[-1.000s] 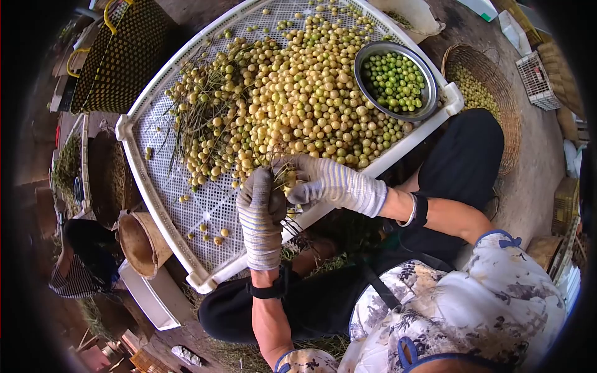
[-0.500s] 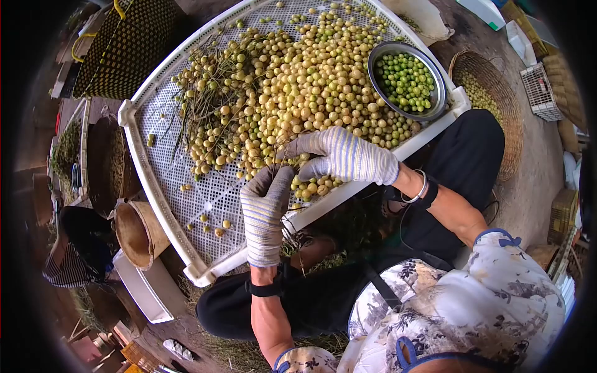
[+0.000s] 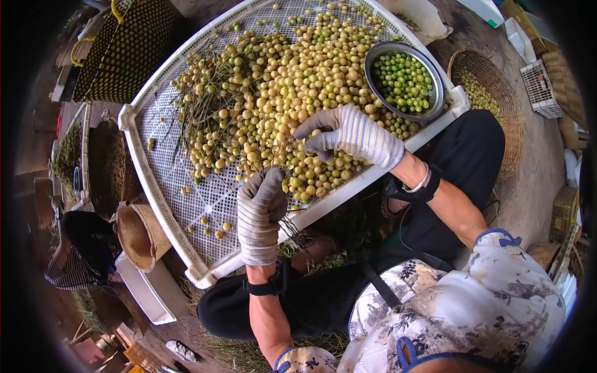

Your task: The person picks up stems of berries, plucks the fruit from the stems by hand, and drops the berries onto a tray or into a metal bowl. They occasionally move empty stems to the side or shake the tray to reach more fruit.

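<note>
Yellow fruits (image 3: 292,93) lie heaped at twelve o'clock from your left hand (image 3: 260,214), which is gloved and curled around dark stems (image 3: 292,229). Your right hand (image 3: 359,140) hangs over the fruits' five o'clock side, thumb and forefinger parted. Beneath spreads a white perforated tray (image 3: 171,174); at its two o'clock sits a metal bowl (image 3: 437,102) of green fruits (image 3: 403,82), and farther out, at three, a wicker basket (image 3: 511,127).

1. One camera on my head looks forward and steeply down.
2. It sits close: my left hand (image 3: 260,217) and right hand (image 3: 360,137) show near the middle, my shirt (image 3: 448,304) at lower right.
3. The tray (image 3: 155,127) is seen from above, across the upper middle.
4. The wide view bends straight edges and darkens towards the corners.
</note>
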Demonstrator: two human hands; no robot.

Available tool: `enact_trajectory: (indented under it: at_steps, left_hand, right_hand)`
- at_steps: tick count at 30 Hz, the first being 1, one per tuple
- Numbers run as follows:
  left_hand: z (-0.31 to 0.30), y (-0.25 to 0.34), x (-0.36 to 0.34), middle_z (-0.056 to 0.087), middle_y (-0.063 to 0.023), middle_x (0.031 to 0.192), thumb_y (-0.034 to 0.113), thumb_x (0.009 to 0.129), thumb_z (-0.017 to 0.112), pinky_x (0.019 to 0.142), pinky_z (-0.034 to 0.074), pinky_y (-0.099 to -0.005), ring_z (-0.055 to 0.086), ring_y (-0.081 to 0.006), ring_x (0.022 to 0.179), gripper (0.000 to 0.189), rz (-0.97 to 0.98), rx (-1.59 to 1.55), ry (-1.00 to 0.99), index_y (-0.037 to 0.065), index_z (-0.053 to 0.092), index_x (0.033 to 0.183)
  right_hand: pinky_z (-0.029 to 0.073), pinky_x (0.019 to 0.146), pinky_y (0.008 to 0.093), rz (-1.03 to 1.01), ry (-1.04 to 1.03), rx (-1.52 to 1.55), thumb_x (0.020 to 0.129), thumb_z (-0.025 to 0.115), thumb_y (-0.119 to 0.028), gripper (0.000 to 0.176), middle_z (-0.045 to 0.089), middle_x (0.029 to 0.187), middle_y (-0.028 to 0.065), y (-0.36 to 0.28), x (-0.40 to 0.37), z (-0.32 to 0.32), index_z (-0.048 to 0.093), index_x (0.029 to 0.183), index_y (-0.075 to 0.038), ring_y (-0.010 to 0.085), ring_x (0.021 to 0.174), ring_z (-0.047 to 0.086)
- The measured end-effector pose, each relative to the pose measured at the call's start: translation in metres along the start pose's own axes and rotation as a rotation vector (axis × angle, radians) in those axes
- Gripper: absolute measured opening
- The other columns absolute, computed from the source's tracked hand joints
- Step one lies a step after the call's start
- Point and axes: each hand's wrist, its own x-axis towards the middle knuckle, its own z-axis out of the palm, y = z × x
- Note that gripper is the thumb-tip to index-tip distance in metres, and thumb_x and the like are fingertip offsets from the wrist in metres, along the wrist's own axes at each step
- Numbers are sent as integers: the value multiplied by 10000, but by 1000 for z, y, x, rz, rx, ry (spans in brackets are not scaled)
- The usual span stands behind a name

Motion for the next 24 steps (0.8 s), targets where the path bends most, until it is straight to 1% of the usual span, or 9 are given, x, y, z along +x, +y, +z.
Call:
enact_trajectory:
  at_steps: [4, 7, 8, 10, 11, 12, 18, 19, 24]
  left_hand:
    - [4, 5, -4, 299, 95, 550, 190, 932, 651, 380, 194, -192, 240, -21, 420, 224, -11, -21, -94, 129, 498, 780]
    - [1, 4, -5, 373, 76, 571, 217, 893, 696, 410, 200, -187, 297, -25, 453, 225, 15, -19, -165, 83, 557, 778]
    - [0, 3, -5, 376, 74, 571, 217, 892, 698, 410, 199, -188, 299, -27, 453, 229, 25, -13, -186, 81, 555, 775]
    - [2, 3, -7, 384, 70, 567, 216, 879, 712, 415, 198, -198, 306, -32, 456, 240, 14, 7, -183, 84, 552, 759]
    - [2, 2, -7, 383, 71, 563, 218, 875, 717, 417, 197, -201, 307, -32, 456, 249, 9, 22, -182, 87, 549, 748]
    - [2, 1, -8, 381, 71, 558, 219, 871, 723, 418, 197, -203, 308, -32, 456, 258, 6, 36, -179, 90, 545, 736]
    - [0, 0, -10, 374, 68, 536, 248, 851, 745, 413, 199, -214, 318, -46, 436, 311, 2, 118, -202, 93, 526, 694]
    - [-1, -1, -10, 362, 67, 534, 252, 846, 751, 409, 200, -216, 317, -51, 430, 312, 2, 120, -209, 91, 527, 700]
    - [1, 1, -11, 345, 74, 531, 256, 873, 721, 411, 191, -220, 299, -49, 430, 356, 29, 76, -168, 119, 473, 658]
  right_hand:
    - [504, 577, 237, -2, 45, 34, 939, 650, -249, 287, 673, 772, 41, 6, 1, -7, 664, 1048, 16, 88, 610, 615]
    - [510, 581, 232, 79, -43, 103, 979, 571, -376, 383, 652, 780, 29, 11, 0, -4, 617, 1025, 1, 93, 645, 630]
    - [521, 608, 229, 150, -88, 133, 965, 593, -387, 421, 640, 865, 36, 27, 5, -5, 595, 1116, 6, 97, 737, 642]
    - [524, 622, 227, -7, -147, 168, 946, 619, -399, 478, 631, 956, 48, 24, 4, 12, 566, 1207, -2, 104, 799, 637]
    - [532, 637, 225, 5, -237, 206, 862, 667, -490, 689, 595, 1055, 47, 30, 8, 14, 495, 1315, 0, 113, 836, 636]
    - [528, 670, 228, 25, -247, 158, 828, 691, -501, 719, 602, 1051, 41, 27, 10, 18, 501, 1330, -22, 105, 846, 624]
    - [499, 759, 242, -77, -262, -57, 805, 757, -378, 574, 627, 1093, 20, 33, 16, 33, 601, 1266, -74, 74, 878, 572]
    - [494, 701, 231, -28, -261, 97, 830, 752, -334, 484, 657, 1041, 19, 34, 15, 36, 637, 1214, -62, 72, 798, 571]
    - [422, 544, 185, 64, -228, 272, 870, 716, -368, 459, 682, 840, 18, 24, 7, 28, 652, 1170, -28, 36, 609, 524]
